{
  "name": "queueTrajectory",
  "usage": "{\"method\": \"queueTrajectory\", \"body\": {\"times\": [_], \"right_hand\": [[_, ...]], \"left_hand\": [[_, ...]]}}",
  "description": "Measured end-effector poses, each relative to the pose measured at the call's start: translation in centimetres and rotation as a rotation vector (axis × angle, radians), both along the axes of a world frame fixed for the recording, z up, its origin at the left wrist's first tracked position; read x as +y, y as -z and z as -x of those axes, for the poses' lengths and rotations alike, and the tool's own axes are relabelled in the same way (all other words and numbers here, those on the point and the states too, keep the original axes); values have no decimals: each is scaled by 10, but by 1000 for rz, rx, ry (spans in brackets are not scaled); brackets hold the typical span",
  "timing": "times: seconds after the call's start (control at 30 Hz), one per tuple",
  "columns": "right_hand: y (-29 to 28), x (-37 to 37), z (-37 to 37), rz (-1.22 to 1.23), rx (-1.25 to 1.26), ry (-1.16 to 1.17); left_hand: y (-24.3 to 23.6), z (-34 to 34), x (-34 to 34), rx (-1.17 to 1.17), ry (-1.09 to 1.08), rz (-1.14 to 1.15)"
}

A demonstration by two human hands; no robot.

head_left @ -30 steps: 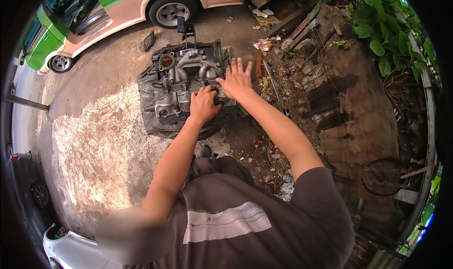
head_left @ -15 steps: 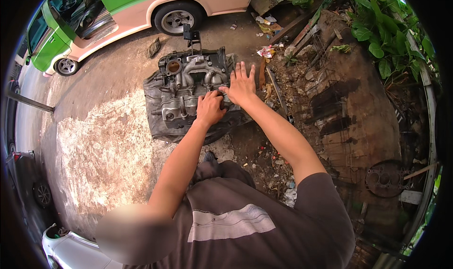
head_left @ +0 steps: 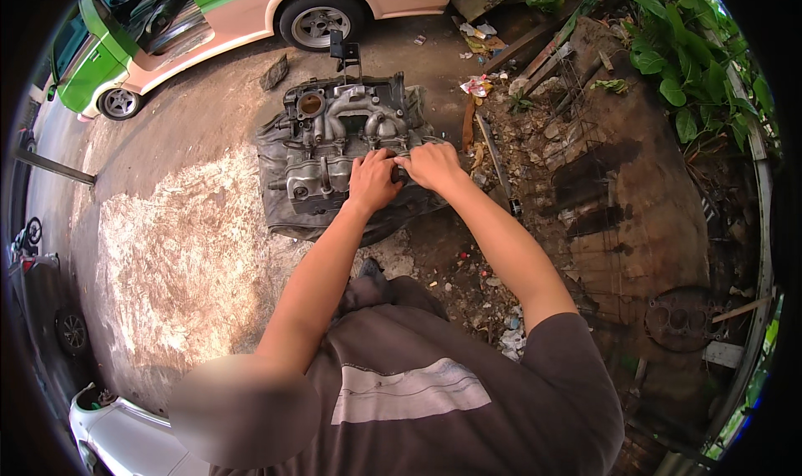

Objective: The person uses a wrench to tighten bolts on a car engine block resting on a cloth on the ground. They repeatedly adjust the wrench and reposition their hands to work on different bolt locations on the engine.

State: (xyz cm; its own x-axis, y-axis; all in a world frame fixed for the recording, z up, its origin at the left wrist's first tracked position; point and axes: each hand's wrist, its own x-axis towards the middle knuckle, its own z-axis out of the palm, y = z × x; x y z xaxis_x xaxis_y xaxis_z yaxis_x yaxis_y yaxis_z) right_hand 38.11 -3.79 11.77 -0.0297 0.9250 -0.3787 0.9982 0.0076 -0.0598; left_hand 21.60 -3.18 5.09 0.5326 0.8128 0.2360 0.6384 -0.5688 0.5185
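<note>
- grey shirt (head_left: 434, 392) with a pale chest patch fills the near edge of the head view, and both bare forearms run up from it toward the middle.
- left hand (head_left: 372, 182) lies knuckles up on the near edge of the engine (head_left: 334, 142), fingers curled down onto the metal; what they close on, if anything, is hidden under the hand.
- right hand (head_left: 433, 165) sits just beside the left, the two touching or nearly so, fingers bent and pinched at a small dark part between them; whether it truly grips that part cannot be told.
- engine, a grimy grey casting with a pale ribbed manifold and a round rusty opening near its far left corner, lies on the ground straight beyond the hands, its near right edge under both of them.
- dark cloth (head_left: 280, 208) lies under the engine and sticks out at its left and near sides.
- pale worn concrete (head_left: 184, 259) spreads to the left of the arms.
- rubble (head_left: 484, 292) and scraps lie to the right of the right forearm, with a long rusty bar (head_left: 493, 154) just right of the right hand.
- round rusty plate (head_left: 681, 317) lies well off to the right.
- farther out, past the engine, a green and pink car (head_left: 251, 8) stands with one wheel (head_left: 317, 23) facing this way.
- green leaves (head_left: 685, 66) crowd the far right.
</note>
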Motion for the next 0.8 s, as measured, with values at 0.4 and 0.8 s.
{"method": "queueTrajectory", "body": {"times": [0.4, 0.8], "right_hand": [[-51, -17, 21, 12, -79, -141], [-10, 24, 178, -140, 152, -444]], "left_hand": [[-6, 19, -11, -155, 56, -15], [26, 165, -35, -259, -473, -43]]}}
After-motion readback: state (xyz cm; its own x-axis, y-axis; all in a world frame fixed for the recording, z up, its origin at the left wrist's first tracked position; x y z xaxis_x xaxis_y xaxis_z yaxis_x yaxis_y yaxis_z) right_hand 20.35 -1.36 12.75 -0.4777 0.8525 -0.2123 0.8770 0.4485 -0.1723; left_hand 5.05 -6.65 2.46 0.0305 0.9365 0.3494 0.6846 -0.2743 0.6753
